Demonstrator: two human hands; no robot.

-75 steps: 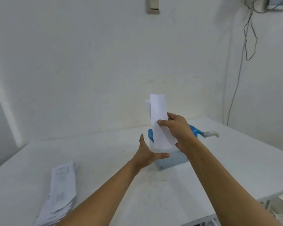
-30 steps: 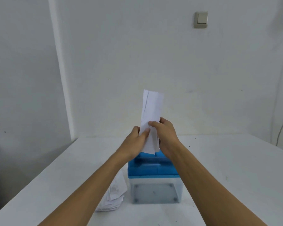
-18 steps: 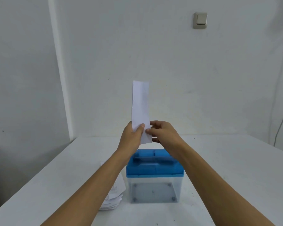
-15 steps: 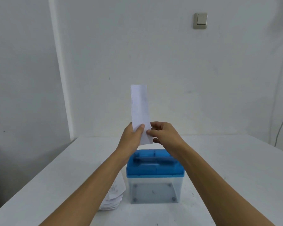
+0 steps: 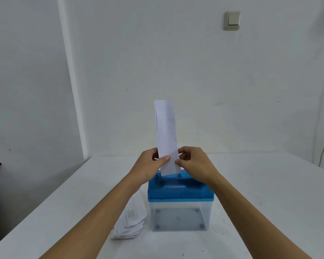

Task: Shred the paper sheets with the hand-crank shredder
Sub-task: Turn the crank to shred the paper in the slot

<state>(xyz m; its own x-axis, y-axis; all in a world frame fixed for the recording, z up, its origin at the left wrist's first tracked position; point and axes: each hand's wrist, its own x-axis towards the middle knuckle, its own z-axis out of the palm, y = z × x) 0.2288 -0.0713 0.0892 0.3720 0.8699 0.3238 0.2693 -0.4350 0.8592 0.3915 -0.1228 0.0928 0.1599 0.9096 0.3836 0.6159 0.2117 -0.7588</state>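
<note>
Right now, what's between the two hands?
A folded paper, held upright: the left hand and right hand each pinch an edge, above the shredder. Head view shows it.

Both hands, left hand and right hand, pinch an upright paper strip, its lower end seemingly at the shredder top.
</note>
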